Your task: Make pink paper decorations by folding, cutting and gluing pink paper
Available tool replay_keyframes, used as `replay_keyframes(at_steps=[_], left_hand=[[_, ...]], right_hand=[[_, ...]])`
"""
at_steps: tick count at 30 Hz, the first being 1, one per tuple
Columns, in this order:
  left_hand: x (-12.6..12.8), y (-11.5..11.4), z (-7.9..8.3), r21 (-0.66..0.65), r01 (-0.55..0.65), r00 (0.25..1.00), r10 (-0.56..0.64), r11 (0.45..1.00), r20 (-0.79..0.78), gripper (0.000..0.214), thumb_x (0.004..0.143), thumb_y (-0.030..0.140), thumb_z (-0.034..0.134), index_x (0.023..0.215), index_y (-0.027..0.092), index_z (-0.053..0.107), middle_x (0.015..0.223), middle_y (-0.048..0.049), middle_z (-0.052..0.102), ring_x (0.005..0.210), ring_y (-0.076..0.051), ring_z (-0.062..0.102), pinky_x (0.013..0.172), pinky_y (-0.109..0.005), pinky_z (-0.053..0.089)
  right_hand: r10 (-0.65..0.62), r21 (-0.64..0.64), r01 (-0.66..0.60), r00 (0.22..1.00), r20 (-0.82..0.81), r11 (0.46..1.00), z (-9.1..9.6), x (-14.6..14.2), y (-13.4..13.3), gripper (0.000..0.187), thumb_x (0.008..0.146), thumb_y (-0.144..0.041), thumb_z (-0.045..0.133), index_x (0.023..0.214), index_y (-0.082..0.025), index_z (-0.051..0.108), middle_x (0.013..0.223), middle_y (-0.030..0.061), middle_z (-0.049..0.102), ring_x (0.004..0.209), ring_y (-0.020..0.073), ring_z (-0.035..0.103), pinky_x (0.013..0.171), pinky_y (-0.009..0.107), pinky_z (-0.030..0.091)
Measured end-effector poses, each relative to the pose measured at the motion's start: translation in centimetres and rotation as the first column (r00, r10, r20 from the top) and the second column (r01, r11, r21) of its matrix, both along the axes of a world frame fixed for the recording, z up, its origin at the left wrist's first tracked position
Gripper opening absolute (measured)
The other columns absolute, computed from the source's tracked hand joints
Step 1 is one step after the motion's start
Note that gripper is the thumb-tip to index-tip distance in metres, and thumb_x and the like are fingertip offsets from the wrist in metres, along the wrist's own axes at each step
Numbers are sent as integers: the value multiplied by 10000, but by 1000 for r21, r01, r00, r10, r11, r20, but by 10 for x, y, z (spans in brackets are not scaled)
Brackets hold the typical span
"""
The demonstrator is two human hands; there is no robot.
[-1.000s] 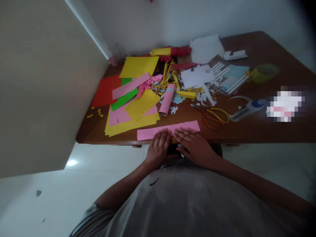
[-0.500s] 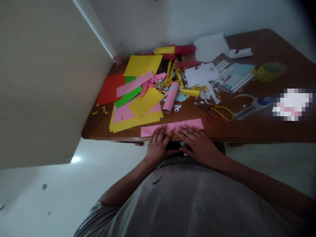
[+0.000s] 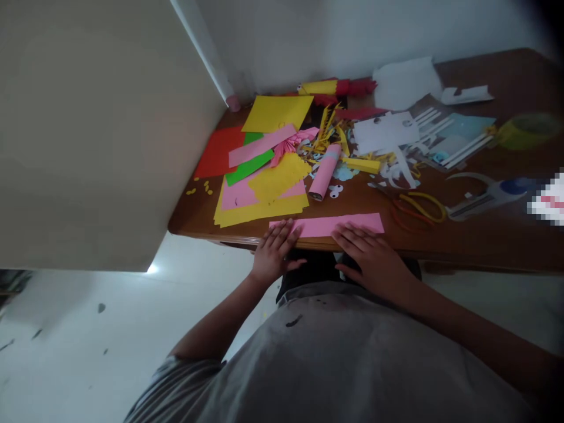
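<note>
A long pink paper strip [image 3: 335, 225] lies flat along the near edge of the brown table [image 3: 462, 241]. My left hand [image 3: 275, 252] rests with fingers stretched flat on the strip's left end. My right hand [image 3: 374, 258] lies flat with fingers spread on the strip's right part. Neither hand grips anything. A stretch of bare pink strip shows between the two hands.
Yellow, pink, green and red sheets [image 3: 259, 182] pile at the table's left. A pink paper roll [image 3: 325, 173], googly eyes [image 3: 335, 191], yellow-handled scissors [image 3: 418, 205], a glue gun [image 3: 489, 197], white cut-outs [image 3: 388, 132] and a tape roll [image 3: 526, 129] lie behind. A beige panel [image 3: 97, 129] stands left.
My hands have slid apart along the pink strip, the left one leftward and the right one rightward. The view has shifted, so the table sits further right.
</note>
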State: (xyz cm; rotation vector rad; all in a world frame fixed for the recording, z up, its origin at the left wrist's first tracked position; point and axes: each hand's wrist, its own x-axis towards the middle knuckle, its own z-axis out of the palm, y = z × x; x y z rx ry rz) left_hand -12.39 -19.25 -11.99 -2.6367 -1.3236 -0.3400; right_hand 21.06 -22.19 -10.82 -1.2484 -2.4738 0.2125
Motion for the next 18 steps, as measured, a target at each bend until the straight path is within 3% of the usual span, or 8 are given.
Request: replay_keyframes(at_steps=[4, 8, 10, 12, 13, 15, 18], left_hand=[[-24, 0, -3, 37, -48, 999, 47, 998, 24, 901, 1011, 724, 700, 1746, 250, 483, 1725, -133, 562, 1634, -336, 519, 1423, -500, 291], [-37, -9, 4, 52, -166, 984, 162, 985, 75, 858, 1007, 668, 740, 1736, 292, 489, 1665, -130, 633, 1599, -368, 559, 1407, -584, 306], [-25, -15, 9, 82, -251, 961, 238, 964, 143, 910, 996, 637, 769, 1759, 263, 445, 1673, -162, 620, 1631, -408, 509, 1390, -652, 311], [1, -21, 11, 86, -292, 942, 271, 953, 198, 1070, 957, 669, 797, 1795, 173, 352, 1753, -236, 497, 1695, -457, 382, 1373, -701, 318], [17, -23, 10, 45, -223, 960, 212, 974, 182, 1139, 937, 698, 803, 1804, 142, 316, 1793, -253, 423, 1716, -450, 339, 1377, -679, 334], [46, -26, 7, -53, -29, 993, 35, 998, 115, 1038, 975, 658, 773, 1792, 172, 356, 1801, -198, 436, 1717, -378, 370, 1391, -596, 368], [68, -26, 3, -65, 27, 993, -20, 997, 115, 919, 1034, 559, 729, 1777, 145, 382, 1766, -168, 500, 1694, -320, 427, 1403, -532, 379]], right_hand=[[1, -7, -1, 1000, -7, 1000, 2, 1, 1, 765, 1134, -529, 585, 1798, -217, 369, 1791, 131, 483, 1661, 346, 464, 1347, 568, 393], [11, -20, -11, 1000, -10, 1000, 4, -1, 0, 828, 1099, -570, 633, 1801, -222, 366, 1782, 151, 495, 1653, 362, 472, 1359, 587, 374], [2, -22, -2, 1000, 9, 1000, 5, -5, -2, 859, 1066, -612, 678, 1775, -202, 420, 1783, 181, 484, 1656, 386, 458, 1368, 601, 352], [-14, -12, 14, 999, 38, 1000, 7, -12, -5, 892, 1015, -659, 736, 1730, -181, 497, 1786, 221, 464, 1658, 431, 437, 1362, 632, 338], [-22, -3, 23, 998, 50, 1000, 8, -16, -5, 898, 990, -675, 761, 1704, -177, 537, 1782, 239, 461, 1653, 457, 433, 1354, 654, 335], [-40, 6, 40, 997, 64, 999, 11, -23, -5, 871, 967, -678, 784, 1656, -176, 602, 1760, 265, 479, 1625, 495, 449, 1327, 696, 344], [-63, -19, 64, 997, 53, 998, 17, -29, -1, 769, 1002, -632, 749, 1625, -192, 648, 1709, 263, 542, 1554, 493, 513, 1284, 705, 389]])
